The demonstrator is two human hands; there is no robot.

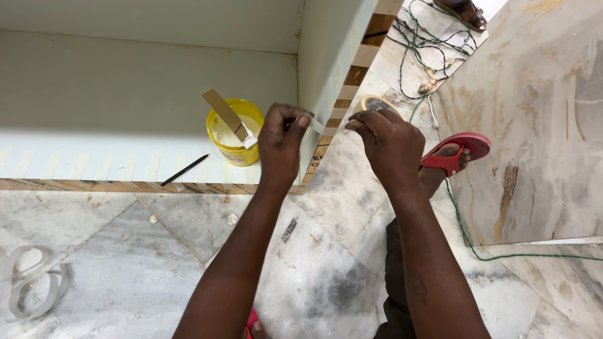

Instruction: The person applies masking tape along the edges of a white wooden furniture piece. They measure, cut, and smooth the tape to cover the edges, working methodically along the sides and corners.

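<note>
the left hand [281,141] pinches the free end of a pale tape strip [316,125] against the cabinet edge [326,94], while the right hand [391,141], at its three o'clock, grips the tape roll [375,103]. the strip could likely wrinkle or stick crooked if the roll pulls off-line. the yellow tub [233,145] sits close at nine o'clock of the left hand, where an elbow could tip it.

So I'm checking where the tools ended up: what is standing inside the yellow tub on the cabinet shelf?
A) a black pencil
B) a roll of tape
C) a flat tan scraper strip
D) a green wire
C: a flat tan strip leans out of the yellow tub, its lower end in the white paste.
</note>
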